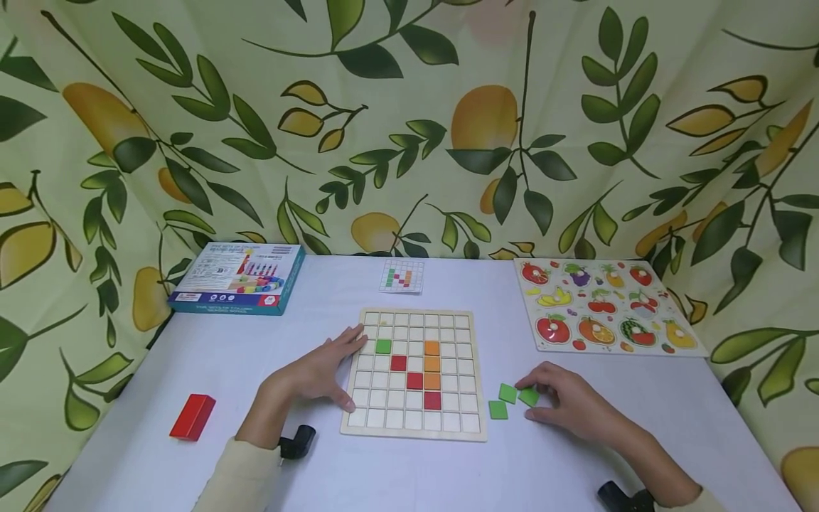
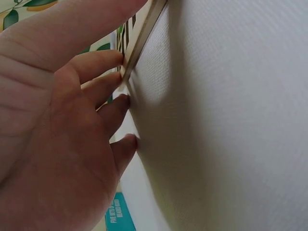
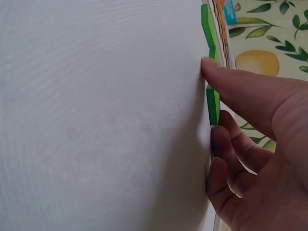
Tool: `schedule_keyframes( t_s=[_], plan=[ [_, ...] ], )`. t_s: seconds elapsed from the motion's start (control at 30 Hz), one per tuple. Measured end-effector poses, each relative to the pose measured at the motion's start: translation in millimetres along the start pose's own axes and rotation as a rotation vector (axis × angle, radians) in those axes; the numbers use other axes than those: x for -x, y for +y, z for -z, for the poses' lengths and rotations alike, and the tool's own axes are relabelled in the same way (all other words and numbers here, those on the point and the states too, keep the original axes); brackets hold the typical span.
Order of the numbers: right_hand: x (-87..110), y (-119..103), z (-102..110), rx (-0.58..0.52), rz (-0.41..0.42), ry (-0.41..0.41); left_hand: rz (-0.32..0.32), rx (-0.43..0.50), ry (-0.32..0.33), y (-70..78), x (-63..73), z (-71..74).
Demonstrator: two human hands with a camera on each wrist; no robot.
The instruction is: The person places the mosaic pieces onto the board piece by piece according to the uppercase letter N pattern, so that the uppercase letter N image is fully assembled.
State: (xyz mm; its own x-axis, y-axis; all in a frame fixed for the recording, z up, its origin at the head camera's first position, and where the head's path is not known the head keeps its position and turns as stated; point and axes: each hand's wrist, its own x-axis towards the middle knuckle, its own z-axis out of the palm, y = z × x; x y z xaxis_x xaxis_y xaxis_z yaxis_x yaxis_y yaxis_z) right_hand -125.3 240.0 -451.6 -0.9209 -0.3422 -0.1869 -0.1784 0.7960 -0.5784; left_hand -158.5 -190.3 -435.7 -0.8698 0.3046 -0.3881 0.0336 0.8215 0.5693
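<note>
Left sleeve (image 1: 238, 478): pale, at the near edge, with a black device (image 1: 298, 442) at its wrist.
Right sleeve (image 1: 694, 502): pale too, near right, a second black device (image 1: 622, 498) beside it.
Left hand (image 1: 320, 366): spread wide, fingertips on the left edge of the board, thumb lower down that same edge.
Right hand (image 1: 572, 402): narrow, thumb and forefinger to either side of the rightmost tile (image 1: 529, 398); I cannot tell whether they have closed on it.
Loose tiles (image 1: 507, 393): three green squares, counting the rightmost, grouped on the counter just right of the board.
Board (image 1: 480, 427): pale wooden grid, flat in the middle of the counter.
On the board: one green tile (image 1: 383, 346) far left; three red tiles (image 1: 414, 381) stepping diagonally toward the near right; three orange tiles (image 1: 431, 364) in a column above the last red.
Card (image 1: 402, 276): beyond the board, printed with a small coloured grid.
Red block (image 1: 193, 417): well left of the left hand.
Box (image 1: 237, 279): far left, lying flat.
Fruit puzzle (image 1: 611, 306): far right.
Counter (image 1: 384, 480): white.
Curtain (image 1: 409, 128): behind everything, leaves and orange fruit.
</note>
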Motion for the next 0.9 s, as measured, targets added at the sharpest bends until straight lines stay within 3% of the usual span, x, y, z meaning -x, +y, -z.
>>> schedule_keyframes(
  t_s=[0.23,0.43,0.9],
  plan=[
    [-2.5,-2,2,0.038,-0.025,0.029,0.001,-0.004,0.005,0.7,1.0,0.0],
    [-4.4,-5,15,0.068,0.023,0.062,0.007,0.005,0.006,1.9,1.9,-0.3],
    [-17.2,-14,29,-0.027,0.163,0.020,-0.002,-0.015,0.002,3.7,2.5,-0.3]
  ],
)
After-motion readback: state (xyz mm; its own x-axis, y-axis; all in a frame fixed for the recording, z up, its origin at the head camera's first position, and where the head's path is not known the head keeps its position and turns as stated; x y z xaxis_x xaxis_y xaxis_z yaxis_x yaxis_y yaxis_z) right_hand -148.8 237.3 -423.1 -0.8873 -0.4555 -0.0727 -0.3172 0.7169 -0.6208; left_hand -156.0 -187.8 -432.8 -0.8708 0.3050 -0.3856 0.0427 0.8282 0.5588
